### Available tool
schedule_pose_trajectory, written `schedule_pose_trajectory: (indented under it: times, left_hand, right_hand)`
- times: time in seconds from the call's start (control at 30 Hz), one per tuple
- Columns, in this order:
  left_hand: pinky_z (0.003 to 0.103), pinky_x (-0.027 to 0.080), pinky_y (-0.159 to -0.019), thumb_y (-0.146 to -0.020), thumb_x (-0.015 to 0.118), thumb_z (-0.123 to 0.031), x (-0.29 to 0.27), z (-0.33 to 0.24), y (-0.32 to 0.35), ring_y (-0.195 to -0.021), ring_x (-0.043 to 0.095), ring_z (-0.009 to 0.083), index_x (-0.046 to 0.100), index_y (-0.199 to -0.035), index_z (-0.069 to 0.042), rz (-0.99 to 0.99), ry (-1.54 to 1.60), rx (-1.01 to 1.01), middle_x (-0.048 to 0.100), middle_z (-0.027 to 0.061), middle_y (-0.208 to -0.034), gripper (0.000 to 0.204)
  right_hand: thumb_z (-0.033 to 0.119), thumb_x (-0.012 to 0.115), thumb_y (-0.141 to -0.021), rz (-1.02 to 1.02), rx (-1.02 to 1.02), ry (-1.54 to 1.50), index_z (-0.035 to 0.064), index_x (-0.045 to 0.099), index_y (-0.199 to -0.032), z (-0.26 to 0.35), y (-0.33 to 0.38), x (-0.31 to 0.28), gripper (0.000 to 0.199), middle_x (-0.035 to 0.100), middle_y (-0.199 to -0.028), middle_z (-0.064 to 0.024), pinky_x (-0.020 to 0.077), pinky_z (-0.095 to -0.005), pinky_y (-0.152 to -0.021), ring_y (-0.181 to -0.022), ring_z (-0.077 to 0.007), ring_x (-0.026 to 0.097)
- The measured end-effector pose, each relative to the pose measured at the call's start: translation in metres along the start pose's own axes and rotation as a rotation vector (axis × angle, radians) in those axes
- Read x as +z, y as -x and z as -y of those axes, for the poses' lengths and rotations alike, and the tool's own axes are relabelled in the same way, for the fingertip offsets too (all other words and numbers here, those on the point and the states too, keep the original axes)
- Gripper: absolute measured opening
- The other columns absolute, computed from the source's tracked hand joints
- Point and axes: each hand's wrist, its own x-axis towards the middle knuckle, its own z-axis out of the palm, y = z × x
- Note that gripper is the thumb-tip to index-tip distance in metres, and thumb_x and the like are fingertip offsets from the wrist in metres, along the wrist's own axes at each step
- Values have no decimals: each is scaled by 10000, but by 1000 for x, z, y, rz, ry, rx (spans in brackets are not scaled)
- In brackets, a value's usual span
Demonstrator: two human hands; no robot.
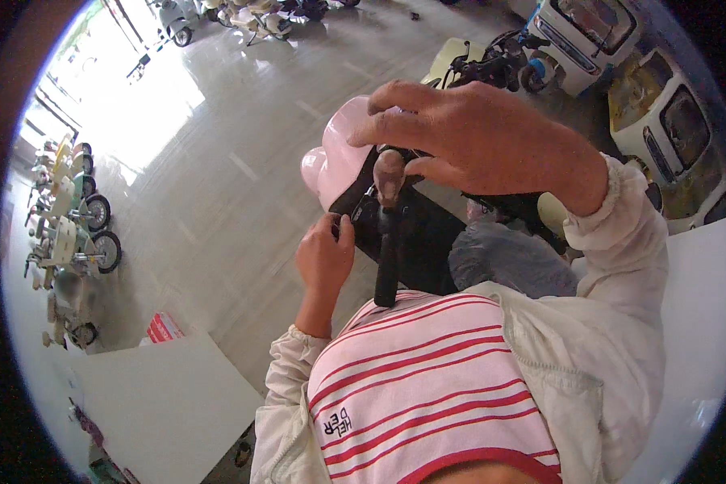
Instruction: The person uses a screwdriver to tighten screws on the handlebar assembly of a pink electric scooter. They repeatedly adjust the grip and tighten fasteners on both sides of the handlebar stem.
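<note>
In front of me stands a pink scooter point(345, 145) with black parts around its front. A black handlebar grip point(387, 262) points toward my striped shirt, with a rounded brownish piece point(390, 176) at its far end. Above that piece is my right hand point(468, 137), fingers spread and curved, thumb close beside it; I see nothing held there. My left hand point(325, 260) is at the left edge of the scooter's black part point(367, 222). Its thumb and forefinger close around something small and dark that I cannot make out.
Grey plastic sheeting point(508, 262) lies right of the handlebar. A white board point(169, 403) stands lower left, beside a red-and-white box point(164, 327). Several two-wheelers point(73, 218) line the left side. White vehicle cabs point(585, 36) stand at the upper right, near another handlebar point(492, 60).
</note>
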Motion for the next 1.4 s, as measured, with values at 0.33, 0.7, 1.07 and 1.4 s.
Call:
schedule_pose_trajectory:
  times: [0.33, 0.7, 1.07, 1.4]
  left_hand:
    - [475, 505, -691, -908, 582, -337, -10, -4, 4, -799, 663, 376, 695, -933, -87, -10, 24, -33, 689, 172, -875, 276]
    - [473, 505, -691, -907, 580, -342, -7, -8, 3, -801, 664, 376, 695, -939, -78, 12, 17, -5, 687, 182, -872, 290]
    - [472, 510, -694, -909, 575, -349, -9, -8, 4, -805, 665, 376, 698, -935, -99, 26, -2, 0, 689, 168, -881, 279]
    - [483, 513, -699, -911, 570, -364, -10, -9, 5, -816, 667, 372, 685, -920, -105, 34, -21, 4, 689, 165, -875, 283]
  right_hand:
    - [395, 540, -959, 116, 159, 540, 70, 665, -721, 17, -16, 2, 422, 642, -687, -139, 526, -414, -569, -654, -343, 664]
    - [471, 569, -924, -50, 283, 435, 67, 633, -841, 6, 5, -1, 417, 635, -742, -170, 503, -452, -580, -686, -366, 652]
    - [100, 627, -836, -2, -49, 104, 116, 574, -1160, 11, 8, 6, 328, 633, -1007, -85, 561, -359, -647, -788, -308, 680]
    - [103, 611, -840, 36, -63, 125, 71, 624, -935, 9, -3, 5, 101, 649, -842, -94, 547, -361, -642, -788, -298, 688]
